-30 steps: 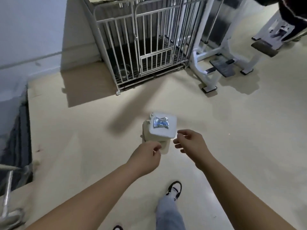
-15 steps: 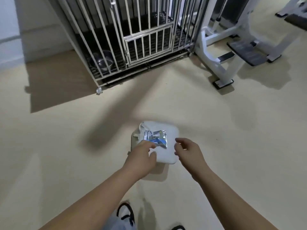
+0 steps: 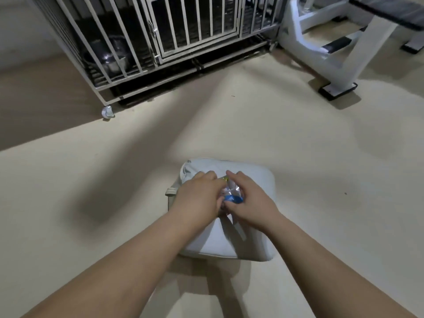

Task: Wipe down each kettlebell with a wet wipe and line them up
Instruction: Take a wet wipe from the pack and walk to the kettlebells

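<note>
A small shiny wet wipe packet (image 3: pixel 232 194), silver with a blue end, lies on top of a white cushioned stool (image 3: pixel 257 180) on the floor. My left hand (image 3: pixel 199 198) grips the packet from the left, and my right hand (image 3: pixel 250 203) grips it from the right. Both sets of fingers close over it, so most of the packet is hidden. No kettlebell is in view.
A white metal cage on castors (image 3: pixel 146 51) stands at the back with a steel bowl (image 3: pixel 112 63) inside. A white gym machine frame (image 3: pixel 332 53) stands at the back right. Beige floor lies all around the stool.
The view has come much closer to the stool. Both hands have moved onto the packet and closed on it; before, only the left hand touched it.
</note>
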The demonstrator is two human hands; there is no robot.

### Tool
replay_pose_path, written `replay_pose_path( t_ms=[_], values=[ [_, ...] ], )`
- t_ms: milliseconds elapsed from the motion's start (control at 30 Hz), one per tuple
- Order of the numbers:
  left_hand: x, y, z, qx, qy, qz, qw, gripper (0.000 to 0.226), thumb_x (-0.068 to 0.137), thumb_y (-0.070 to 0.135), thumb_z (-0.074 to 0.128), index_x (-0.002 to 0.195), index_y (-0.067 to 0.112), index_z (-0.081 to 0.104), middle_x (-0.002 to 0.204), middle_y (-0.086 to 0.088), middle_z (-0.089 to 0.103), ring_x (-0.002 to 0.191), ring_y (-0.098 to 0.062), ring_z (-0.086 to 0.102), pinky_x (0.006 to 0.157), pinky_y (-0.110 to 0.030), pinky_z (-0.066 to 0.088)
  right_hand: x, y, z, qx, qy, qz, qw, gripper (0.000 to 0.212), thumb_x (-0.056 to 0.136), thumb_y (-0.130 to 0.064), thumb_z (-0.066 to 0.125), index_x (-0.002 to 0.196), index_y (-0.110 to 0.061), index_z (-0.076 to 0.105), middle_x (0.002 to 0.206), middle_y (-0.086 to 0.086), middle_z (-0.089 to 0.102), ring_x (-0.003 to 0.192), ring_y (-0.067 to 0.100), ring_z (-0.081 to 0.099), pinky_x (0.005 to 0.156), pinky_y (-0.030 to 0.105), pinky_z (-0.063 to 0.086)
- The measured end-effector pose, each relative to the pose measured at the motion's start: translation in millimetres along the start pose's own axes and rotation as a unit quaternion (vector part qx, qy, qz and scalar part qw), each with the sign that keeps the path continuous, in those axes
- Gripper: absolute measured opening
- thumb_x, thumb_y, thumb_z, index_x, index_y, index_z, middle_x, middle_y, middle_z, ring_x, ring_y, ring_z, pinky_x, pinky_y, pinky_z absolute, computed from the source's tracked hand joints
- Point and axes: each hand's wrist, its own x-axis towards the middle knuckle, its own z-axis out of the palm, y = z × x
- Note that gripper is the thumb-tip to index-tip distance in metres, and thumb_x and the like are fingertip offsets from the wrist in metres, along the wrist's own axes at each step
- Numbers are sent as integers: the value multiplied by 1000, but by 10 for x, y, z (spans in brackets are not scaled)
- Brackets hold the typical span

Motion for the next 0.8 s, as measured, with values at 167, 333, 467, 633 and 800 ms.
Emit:
replay_pose_path(
  t_ms=[167,333,467,633,800],
  values=[
    [70,-1,-6,-10,19,24,999,24,93,37,54,114,33,65,112,7,53,111,-17,44,73,-28,32,30,74,67,-82,37,-31,995,37,76,-54,50,111,-48,59,104,-14,50,99,14,53,68,28,43],
    [151,4,87,-20,74,50,996,25,95,32,50,96,24,74,105,10,58,107,-14,50,68,-26,27,131,141,46,-68,48,-35,996,29,71,-54,55,97,-47,65,97,-21,51,93,14,52,65,27,38],
    [149,38,-10,-115,59,25,991,25,97,38,47,86,25,66,85,7,60,84,-11,55,64,-31,43,129,136,34,-62,42,-20,997,26,66,-48,67,92,-51,65,111,-21,59,102,14,54,70,29,45],
    [118,-116,-38,-213,15,-52,975,14,95,39,52,90,26,52,76,6,63,72,-13,59,66,-36,52,90,72,71,-75,66,-21,995,55,65,-64,54,118,-52,61,123,-22,58,115,10,53,87,36,51],
    [58,-106,57,-229,13,-36,973,15,88,33,61,84,23,51,78,6,65,73,-11,60,68,-39,53,37,58,99,-105,70,-39,991,54,70,-61,48,122,-51,58,120,-20,58,111,14,54,86,37,51]
  ],
)
